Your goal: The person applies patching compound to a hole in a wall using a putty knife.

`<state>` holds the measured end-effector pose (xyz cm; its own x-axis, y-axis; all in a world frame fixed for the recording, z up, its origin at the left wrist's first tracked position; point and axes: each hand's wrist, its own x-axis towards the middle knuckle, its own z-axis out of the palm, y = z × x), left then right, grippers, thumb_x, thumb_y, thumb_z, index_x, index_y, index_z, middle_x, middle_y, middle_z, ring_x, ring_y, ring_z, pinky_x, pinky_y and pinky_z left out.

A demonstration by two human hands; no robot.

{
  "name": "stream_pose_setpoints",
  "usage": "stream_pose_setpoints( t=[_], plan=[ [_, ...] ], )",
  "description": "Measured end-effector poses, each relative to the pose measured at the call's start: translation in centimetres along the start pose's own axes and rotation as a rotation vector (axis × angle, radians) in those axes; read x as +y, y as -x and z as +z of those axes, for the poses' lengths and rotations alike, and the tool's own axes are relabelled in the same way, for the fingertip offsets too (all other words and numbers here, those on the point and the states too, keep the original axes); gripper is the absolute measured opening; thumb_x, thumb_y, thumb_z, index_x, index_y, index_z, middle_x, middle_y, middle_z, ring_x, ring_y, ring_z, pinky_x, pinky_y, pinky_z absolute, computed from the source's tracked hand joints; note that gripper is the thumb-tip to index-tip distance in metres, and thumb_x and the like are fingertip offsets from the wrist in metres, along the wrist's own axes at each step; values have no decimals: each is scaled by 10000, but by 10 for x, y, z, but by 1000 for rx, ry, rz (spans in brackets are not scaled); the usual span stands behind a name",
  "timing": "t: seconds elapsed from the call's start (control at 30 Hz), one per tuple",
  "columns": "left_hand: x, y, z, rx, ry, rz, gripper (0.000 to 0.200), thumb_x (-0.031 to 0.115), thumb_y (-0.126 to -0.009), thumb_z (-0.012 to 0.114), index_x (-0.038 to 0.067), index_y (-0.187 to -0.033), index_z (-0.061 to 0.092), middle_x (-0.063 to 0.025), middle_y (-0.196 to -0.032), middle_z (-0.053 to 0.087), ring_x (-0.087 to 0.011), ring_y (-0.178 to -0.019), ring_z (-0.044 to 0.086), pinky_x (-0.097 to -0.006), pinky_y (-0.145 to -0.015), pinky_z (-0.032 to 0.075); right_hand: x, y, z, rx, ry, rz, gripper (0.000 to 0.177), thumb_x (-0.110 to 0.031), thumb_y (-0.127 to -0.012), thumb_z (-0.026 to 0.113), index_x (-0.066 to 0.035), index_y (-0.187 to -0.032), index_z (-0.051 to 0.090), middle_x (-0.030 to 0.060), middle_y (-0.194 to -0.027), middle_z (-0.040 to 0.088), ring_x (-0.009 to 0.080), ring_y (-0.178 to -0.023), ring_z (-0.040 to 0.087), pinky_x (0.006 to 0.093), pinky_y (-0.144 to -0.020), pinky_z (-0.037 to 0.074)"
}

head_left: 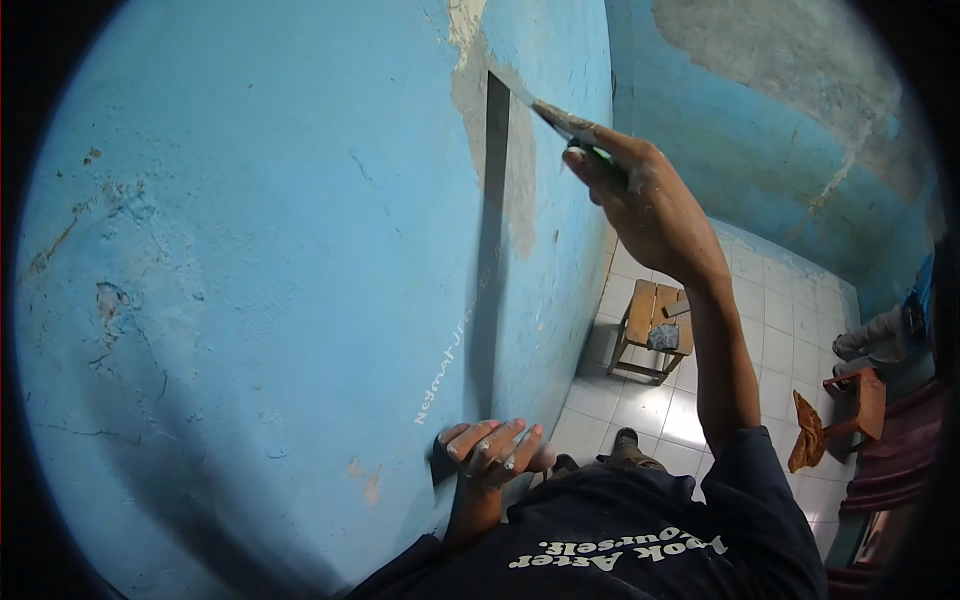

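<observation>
My right hand (655, 205) is raised and wrapped round a putty knife (560, 117) with a partly visible green handle. The blade, seen nearly edge-on, meets the blue wall (290, 200) at a grey filler patch (520, 185). A long dark shadow runs down the wall below the blade. Lower down, close to the wall, my left hand (492, 452) has curled fingers with whitish smears on them. Its palm is hidden, so whatever it holds cannot be made out. Faint handwritten letters (443, 370) mark the wall just above it.
A wooden stool (648, 318) bearing a grey cloth (663, 337) and a small block stands on the tiled floor (655, 405). Farther right are a reddish chair (866, 405), an orange-brown cloth (806, 435) and a dark red curtain (900, 455). Another wall has a large bare grey area (790, 55).
</observation>
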<state>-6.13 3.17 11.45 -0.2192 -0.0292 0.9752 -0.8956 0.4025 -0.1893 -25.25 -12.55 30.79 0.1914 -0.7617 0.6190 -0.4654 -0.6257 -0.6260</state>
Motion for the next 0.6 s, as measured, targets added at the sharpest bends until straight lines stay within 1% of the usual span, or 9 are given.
stream_pose_setpoints(
  t=[0.03,0.07,0.13,0.17,0.23,0.27,0.33,0.5,0.6],
  plan=[
    [2,0,-5,-140,13,-65,194,497,-922,549,311,-921,600,122,-942,577,-148,-937,461,-375,-823,349,-2,0,-2,-53,21,64,398,-300,-995,561,-37,-1289,613,157,-678,640,179,-509,486,357,-522,422],
    [0,-2,3,-135,18,-63,194,497,-922,549,311,-921,600,122,-942,577,-148,-937,461,-375,-823,349,5,-2,5,-6,2,27,409,-311,-996,559,-33,-1292,610,151,-662,641,176,-500,484,356,-523,422],
    [-6,-6,17,112,12,64,164,376,-867,541,243,-773,563,74,-717,537,-178,-828,475,-338,-710,362,7,2,3,-8,-4,7,413,-319,-996,559,-38,-1294,610,142,-645,631,173,-498,481,351,-520,417],
    [-2,-4,10,106,15,62,164,376,-867,541,243,-773,563,74,-717,537,-178,-828,475,-338,-710,362,8,4,3,-8,-11,-20,417,-327,-996,560,-42,-1296,610,132,-628,621,171,-495,478,347,-518,413],
    [5,-2,-2,-112,0,-87,206,498,-948,516,314,-903,597,121,-906,581,-142,-931,466,-363,-804,352,6,-1,3,-7,-8,-22,411,-323,-996,560,-42,-1293,612,124,-619,610,164,-496,473,346,-512,404],
    [3,-3,3,-113,7,-87,206,498,-948,516,314,-903,597,121,-906,581,-142,-931,466,-363,-804,352,7,-2,2,-8,-8,-15,406,-318,-997,561,-43,-1290,615,116,-611,599,157,-496,468,345,-505,395],
    [-1,-7,18,105,21,7,162,372,-866,536,239,-776,559,65,-712,534,-182,-824,483,-341,-705,366,8,-3,1,3,0,-11,403,-318,-997,561,-46,-1290,616,110,-606,592,150,-497,463,345,-497,383],
    [0,-14,12,64,0,23,161,364,-868,529,236,-773,555,60,-703,531,-185,-838,481,-336,-710,367,4,-4,-6,-53,40,-30,405,-325,-999,556,-50,-1290,617,97,-593,574,127,-487,432,339,-471,346],
    [1,-17,11,40,28,30,163,362,-869,527,233,-773,555,57,-707,533,-187,-845,480,-337,-712,368,9,-1,-1,11,-2,-9,407,-331,-999,556,-48,-1283,622,97,-586,566,127,-479,424,341,-470,345]
  ],
)
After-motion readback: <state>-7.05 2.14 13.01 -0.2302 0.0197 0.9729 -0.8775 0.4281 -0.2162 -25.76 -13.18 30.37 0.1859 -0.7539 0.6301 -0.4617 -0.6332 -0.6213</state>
